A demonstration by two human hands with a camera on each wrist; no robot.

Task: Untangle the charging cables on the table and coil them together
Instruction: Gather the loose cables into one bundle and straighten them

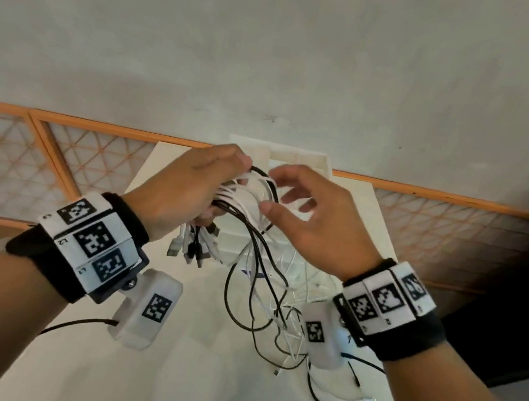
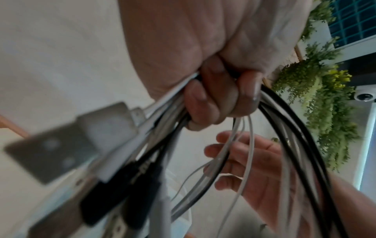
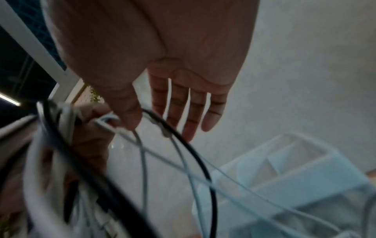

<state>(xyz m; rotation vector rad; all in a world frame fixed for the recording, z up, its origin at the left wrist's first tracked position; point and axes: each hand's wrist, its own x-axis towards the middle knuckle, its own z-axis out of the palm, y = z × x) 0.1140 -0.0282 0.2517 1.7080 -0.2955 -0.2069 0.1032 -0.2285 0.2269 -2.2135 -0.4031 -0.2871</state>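
Note:
My left hand (image 1: 190, 182) grips a bundle of several black and white charging cables (image 1: 243, 197) above the white table (image 1: 195, 379). Their USB plugs (image 1: 192, 246) hang below the fist, large and blurred as plugs (image 2: 67, 145) in the left wrist view, where curled fingers (image 2: 205, 103) wrap the cords. My right hand (image 1: 293, 204) is open just right of the bundle, its fingers straight (image 3: 189, 109), its thumb (image 3: 126, 109) touching the looped strands (image 3: 183, 145). The free cable ends (image 1: 287, 334) trail down in a loose tangle onto the table.
A white compartment tray (image 1: 297, 157) stands at the table's far edge, under the hands, seen also as the tray (image 3: 295, 169). Orange-framed lattice panels (image 1: 39, 159) run along the wall on both sides. Green foliage (image 2: 321, 96) hangs on the wall.

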